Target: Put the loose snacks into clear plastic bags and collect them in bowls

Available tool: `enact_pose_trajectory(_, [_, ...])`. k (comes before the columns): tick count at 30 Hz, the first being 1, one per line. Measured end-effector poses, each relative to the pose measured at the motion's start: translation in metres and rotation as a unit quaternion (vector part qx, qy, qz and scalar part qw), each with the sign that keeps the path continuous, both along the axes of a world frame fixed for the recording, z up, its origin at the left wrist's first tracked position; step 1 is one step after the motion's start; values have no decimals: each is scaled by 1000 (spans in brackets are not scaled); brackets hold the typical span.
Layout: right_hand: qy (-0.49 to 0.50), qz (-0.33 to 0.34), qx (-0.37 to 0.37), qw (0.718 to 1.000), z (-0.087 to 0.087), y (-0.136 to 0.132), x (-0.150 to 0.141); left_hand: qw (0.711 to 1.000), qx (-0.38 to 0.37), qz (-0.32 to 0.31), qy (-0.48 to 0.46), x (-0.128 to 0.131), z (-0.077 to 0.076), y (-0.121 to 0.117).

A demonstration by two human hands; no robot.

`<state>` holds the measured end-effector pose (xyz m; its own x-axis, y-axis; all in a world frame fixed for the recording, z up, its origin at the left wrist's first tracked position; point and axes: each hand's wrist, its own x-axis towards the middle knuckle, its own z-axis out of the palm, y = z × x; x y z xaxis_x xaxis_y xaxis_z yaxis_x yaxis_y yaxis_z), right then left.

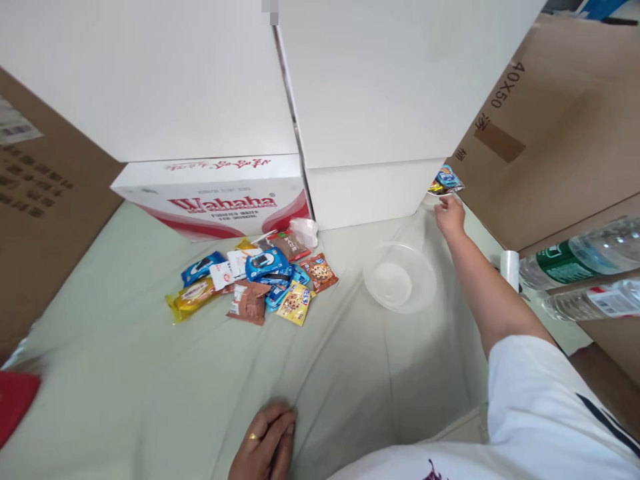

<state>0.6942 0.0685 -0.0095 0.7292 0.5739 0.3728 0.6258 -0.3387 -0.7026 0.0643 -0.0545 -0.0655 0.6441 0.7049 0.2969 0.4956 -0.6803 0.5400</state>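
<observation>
My right hand (pixel 451 216) reaches far out to the back right, its fingers closed at the rim of a pale bowl (pixel 431 199). Blue and gold snack packets (pixel 447 179) lie in that bowl, partly hidden behind a white box. Near the front edge, my left hand (pixel 269 437) rests on the green cloth, fingers curled together around nothing, a gold ring on one. A clear plastic bowl (pixel 400 277) stands between the right forearm and a heap of snack packets (pixel 270 263). In the heap are a yellow cookie packet (pixel 296 303), a brown packet (pixel 249 301) and several blue ones.
A Wahaba water carton (pixel 220 203) and a tall white box (pixel 370 193) wall off the back. Cardboard boxes stand at left (pixel 45 147) and right (pixel 565 107). Two plastic bottles (pixel 585 253) lie at the right beside a white roll (pixel 509 269). Something red (pixel 17 403) shows at lower left.
</observation>
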Motion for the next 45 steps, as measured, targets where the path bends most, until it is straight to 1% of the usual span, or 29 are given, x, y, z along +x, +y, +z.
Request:
enact_pose_trajectory(2, [-3, 10, 1, 1000, 17, -31, -35, 1000, 0, 11, -23, 5, 5, -2])
enact_pose_trajectory(3, [-9, 32, 0, 999, 27, -51, -56, 999, -1, 17, -33, 7, 8, -2])
enact_pose_trajectory(4, [-36, 78, -7, 996, 38, -73, -79, 999, -3, 20, -40, 9, 10, -3])
enact_pose_trajectory(5, [-77, 139, -27, 987, 47, -97, -103, 999, -5, 22, -47, 11, 13, -3])
enact_pose_trajectory(6, [-120, 215, -59, 967, 55, -120, -125, 998, -8, 22, -53, 13, 15, -3])
enact_pose_trajectory(7, [-159, 286, -107, 939, 59, -142, -147, 998, -12, 22, -57, 15, 16, -4])
enact_pose_trajectory(8, [-198, 325, -157, 911, 61, -161, -166, 998, -16, 22, -61, 16, 17, -4])
enact_pose_trajectory(9, [-239, 335, -207, 888, 59, -176, -181, 997, -20, 23, -64, 16, 18, -5])
enact_pose_trajectory(10, [-275, 335, -241, 869, 54, -186, -192, 997, -23, 24, -66, 16, 19, -6])
enact_pose_trajectory(12, [-322, 304, -294, 847, 38, -191, -201, 997, -23, 28, -67, 12, 19, -9])
enact_pose_trajectory(14, [-339, 262, -330, 841, 26, -177, -197, 997, -10, 37, -66, 3, 19, -12])
enact_pose_trajectory(15, [-338, 243, -347, 840, 24, -166, -193, 997, 1, 46, -65, -4, 19, -14])
enact_pose_trajectory(17, [-333, 217, -379, 836, 30, -140, -187, 995, 23, 75, -63, -24, 18, -17])
enact_pose_trajectory(19, [-330, 199, -397, 833, 46, -114, -193, 990, 38, 118, -61, -47, 16, -21])
enact_pose_trajectory(20, [-331, 187, -394, 837, 56, -101, -201, 987, 40, 143, -59, -58, 13, -22])
enact_pose_trajectory(22, [-330, 167, -367, 854, 74, -74, -225, 979, 40, 193, -52, -77, 8, -27])
enact_pose_trajectory(24, [-320, 170, -354, 862, 83, -43, -256, 973, 47, 222, -47, -88, 1, -31])
enact_pose_trajectory(26, [-309, 194, -381, 849, 82, -5, -288, 971, 68, 226, -49, -91, -4, -34])
enact_pose_trajectory(29, [-292, 206, -410, 839, 69, 50, -324, 969, 97, 221, -54, -88, -7, -37])
enact_pose_trajectory(31, [-276, 206, -431, 834, 61, 73, -339, 970, 101, 212, -57, -88, -7, -37])
enact_pose_trajectory(33, [-268, 206, -445, 829, 55, 78, -344, 972, 96, 203, -63, -89, -6, -37])
enact_pose_trajectory(34, [-270, 202, -431, 837, 54, 75, -343, 973, 94, 202, -67, -89, -6, -38])
enact_pose_trajectory(35, [-275, 196, -399, 852, 54, 68, -340, 972, 94, 204, -72, -90, -5, -38])
enact_pose_trajectory(37, [-292, 168, -297, 894, 57, 51, -324, 969, 101, 209, -82, -89, -5, -38])
enact_pose_trajectory(39, [-295, 121, -198, 927, 62, 36, -297, 966, 115, 214, -86, -87, -5, -38])
enact_pose_trajectory(40, [-283, 98, -180, 937, 66, 32, -281, 965, 124, 216, -84, -85, -5, -38])
enact_pose_trajectory(42, [-223, 72, -205, 951, 71, 26, -247, 963, 139, 217, -75, -83, -5, -37])
enact_pose_trajectory(44, [-140, 88, -239, 957, 71, 21, -215, 964, 150, 210, -64, -82, -5, -37])
enact_pose_trajectory(45, [-106, 106, -238, 960, 69, 17, -203, 965, 153, 205, -59, -81, -5, -36])
